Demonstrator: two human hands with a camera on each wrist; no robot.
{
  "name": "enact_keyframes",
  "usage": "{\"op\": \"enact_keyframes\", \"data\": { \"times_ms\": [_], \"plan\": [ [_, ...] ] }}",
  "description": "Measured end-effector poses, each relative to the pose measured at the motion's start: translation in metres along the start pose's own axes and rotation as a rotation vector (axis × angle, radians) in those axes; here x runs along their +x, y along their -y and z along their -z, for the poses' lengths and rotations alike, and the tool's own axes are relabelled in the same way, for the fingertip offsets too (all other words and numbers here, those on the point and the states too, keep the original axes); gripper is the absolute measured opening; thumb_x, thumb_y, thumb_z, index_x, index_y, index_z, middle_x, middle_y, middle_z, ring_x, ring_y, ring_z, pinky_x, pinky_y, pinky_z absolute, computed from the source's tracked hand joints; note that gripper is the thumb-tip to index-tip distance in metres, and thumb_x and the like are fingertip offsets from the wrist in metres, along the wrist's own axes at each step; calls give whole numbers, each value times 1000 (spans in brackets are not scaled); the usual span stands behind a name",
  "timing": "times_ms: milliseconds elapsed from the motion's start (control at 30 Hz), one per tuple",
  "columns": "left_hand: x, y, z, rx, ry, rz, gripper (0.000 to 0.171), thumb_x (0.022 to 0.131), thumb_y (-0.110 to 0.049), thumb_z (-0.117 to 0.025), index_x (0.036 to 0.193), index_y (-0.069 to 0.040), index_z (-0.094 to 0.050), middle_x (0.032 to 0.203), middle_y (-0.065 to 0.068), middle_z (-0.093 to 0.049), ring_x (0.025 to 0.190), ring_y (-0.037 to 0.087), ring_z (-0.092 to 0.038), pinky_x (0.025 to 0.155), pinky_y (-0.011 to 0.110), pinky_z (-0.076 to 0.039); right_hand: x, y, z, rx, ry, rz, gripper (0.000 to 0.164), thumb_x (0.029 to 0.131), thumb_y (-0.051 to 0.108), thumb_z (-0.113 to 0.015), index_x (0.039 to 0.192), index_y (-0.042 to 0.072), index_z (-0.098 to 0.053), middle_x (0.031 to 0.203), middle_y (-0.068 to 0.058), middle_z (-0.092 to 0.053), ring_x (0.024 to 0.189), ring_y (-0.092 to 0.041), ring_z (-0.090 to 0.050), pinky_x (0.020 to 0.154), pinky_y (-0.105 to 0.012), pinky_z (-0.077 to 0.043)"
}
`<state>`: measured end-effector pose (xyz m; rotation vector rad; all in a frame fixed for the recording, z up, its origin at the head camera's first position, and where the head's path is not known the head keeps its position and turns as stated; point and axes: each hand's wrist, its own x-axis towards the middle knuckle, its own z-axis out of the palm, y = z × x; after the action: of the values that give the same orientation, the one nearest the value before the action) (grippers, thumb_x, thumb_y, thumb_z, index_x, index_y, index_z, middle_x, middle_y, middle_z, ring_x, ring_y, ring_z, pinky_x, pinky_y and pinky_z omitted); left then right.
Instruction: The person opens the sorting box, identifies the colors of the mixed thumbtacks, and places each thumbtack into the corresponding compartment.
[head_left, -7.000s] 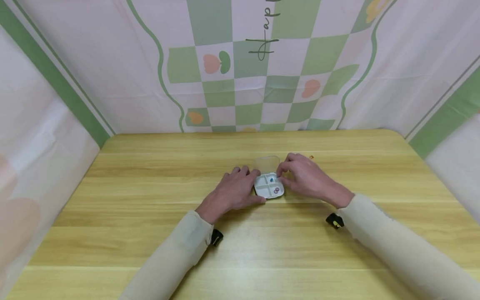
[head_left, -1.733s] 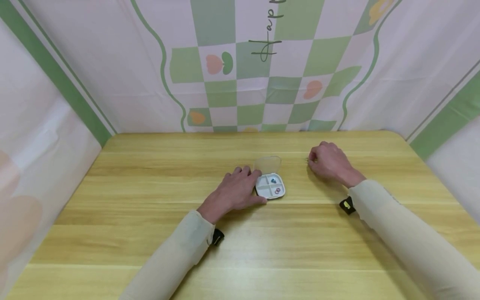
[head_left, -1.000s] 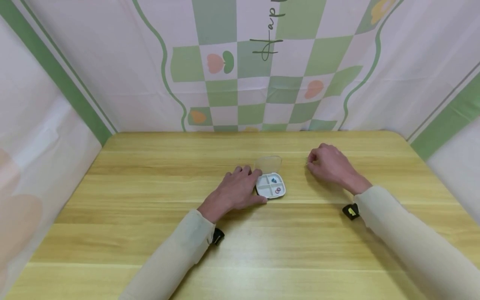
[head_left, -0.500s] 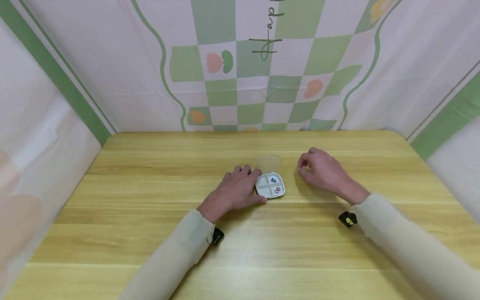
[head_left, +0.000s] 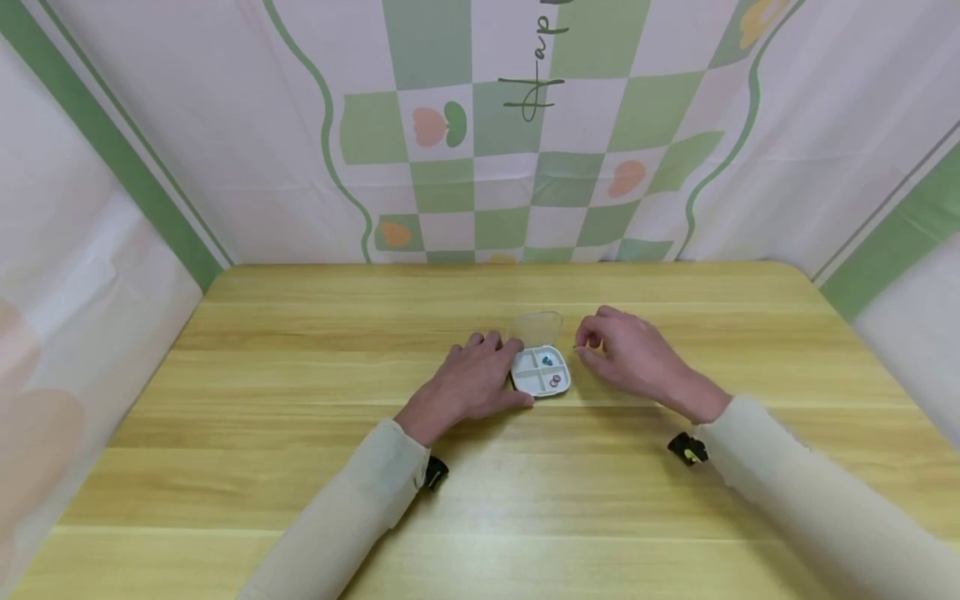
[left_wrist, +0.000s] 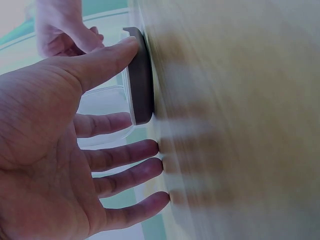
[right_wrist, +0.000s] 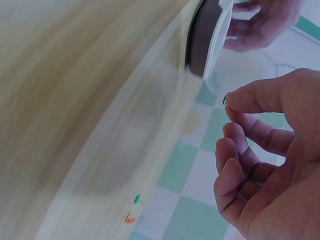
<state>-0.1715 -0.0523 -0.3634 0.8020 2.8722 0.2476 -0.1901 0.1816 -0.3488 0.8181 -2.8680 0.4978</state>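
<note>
A small white pill box [head_left: 530, 382] with four compartments lies on the table, its clear lid [head_left: 542, 327] raised at the back. Blue bits [head_left: 547, 361] lie in its back right compartment, pinkish rings [head_left: 555, 381] in the front right one. My left hand [head_left: 474, 379] holds the box between thumb and index finger; the other fingertips touch the table. Just right of the box, my right hand [head_left: 633, 354] pinches a tiny green ring-like piece [right_wrist: 224, 100] between thumb and index finger. Its other fingers are curled in.
On the table [head_left: 480, 517] in the right wrist view lie another small green piece [right_wrist: 137, 199] and an orange piece [right_wrist: 129, 218]. A checked green-and-white cloth [head_left: 495, 183] hangs behind the table's far edge.
My right hand went from the box out to the right, took hold of the tiny green piece and came back left towards the box. My left hand kept its hold.
</note>
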Motion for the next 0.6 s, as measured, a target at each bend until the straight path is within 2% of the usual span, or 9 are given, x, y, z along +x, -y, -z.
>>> {"op": "enact_keyframes", "data": {
  "times_ms": [367, 600],
  "plan": [
    [0, 1, 0, 23, -5, -7, 75, 80, -63, -55, 137, -18, -37, 118, 6, -46, 93, 20, -42, 74, 38, -40, 2, 23, -8, 25, 35, 37, 5, 82, 20, -62, 85, 16, -61, 78, 5, -51, 67, -11, -46, 60, -29, -39],
    [-1, 1, 1, 27, -11, -14, 74, 80, -63, -54, 136, -18, -38, 116, 6, -47, 91, 20, -42, 70, 36, -39, 5, 30, -14, 36, 25, 65, 3, 82, 18, -61, 84, 16, -60, 77, 7, -51, 66, -11, -47, 59, -28, -39]
  ]
}}
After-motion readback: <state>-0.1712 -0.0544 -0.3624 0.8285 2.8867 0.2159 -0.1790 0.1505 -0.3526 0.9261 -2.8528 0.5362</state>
